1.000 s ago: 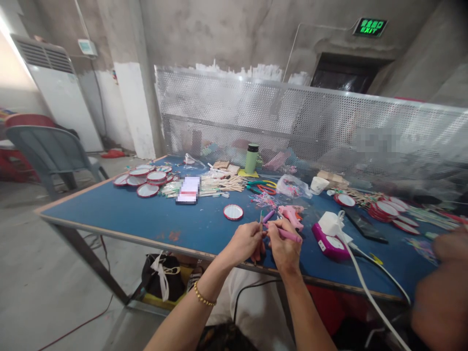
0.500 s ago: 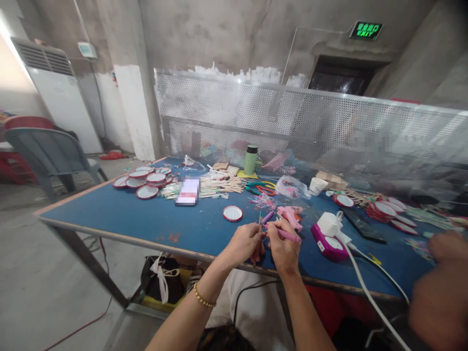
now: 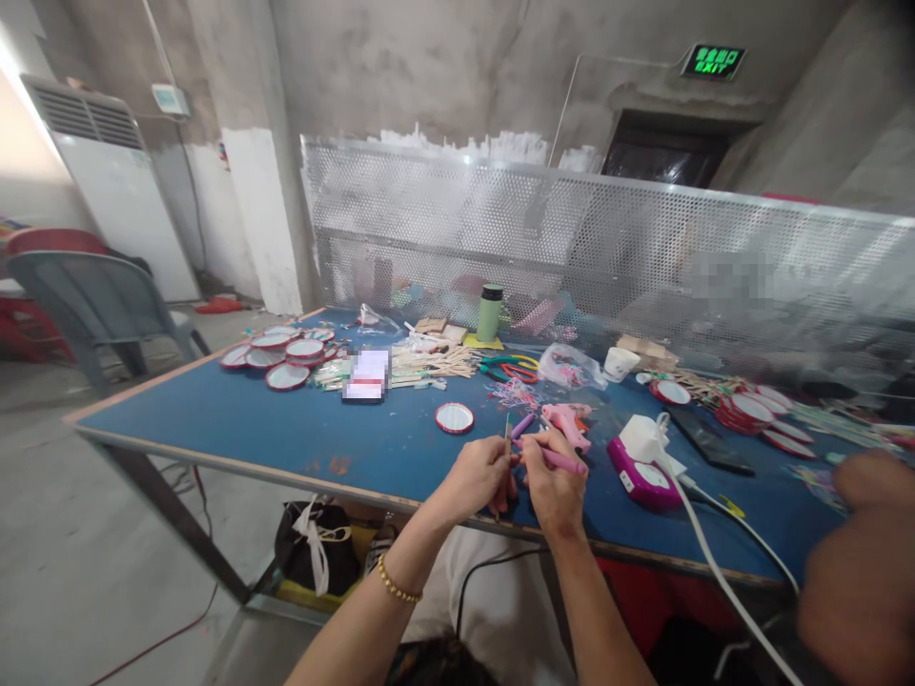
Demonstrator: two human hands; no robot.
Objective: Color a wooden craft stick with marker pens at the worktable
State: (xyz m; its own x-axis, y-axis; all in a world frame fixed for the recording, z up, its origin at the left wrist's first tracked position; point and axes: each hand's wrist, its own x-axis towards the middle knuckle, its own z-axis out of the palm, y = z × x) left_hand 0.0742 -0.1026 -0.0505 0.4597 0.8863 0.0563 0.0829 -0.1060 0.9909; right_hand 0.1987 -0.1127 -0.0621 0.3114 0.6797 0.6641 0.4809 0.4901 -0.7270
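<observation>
My left hand (image 3: 477, 476) is closed around a thin stick (image 3: 507, 431) that points upward, near the front edge of the blue table (image 3: 235, 424). Close beside it, my right hand (image 3: 554, 486) pinches a pink pen-like tool (image 3: 561, 460) whose tip meets the stick. A pink glue gun (image 3: 568, 419) lies just beyond my right hand. One small red-rimmed round mirror (image 3: 456, 417) sits on the table a little ahead of my left hand.
Red-rimmed mirrors (image 3: 282, 348) and wooden sticks (image 3: 429, 362) lie at the far left. A green bottle (image 3: 490, 312), scissors (image 3: 511, 367), a white cup (image 3: 620, 362), a magenta power strip (image 3: 643, 476) with white cable, and a perforated metal screen (image 3: 572, 248) stand behind. Another person's arm (image 3: 858, 572) is at right.
</observation>
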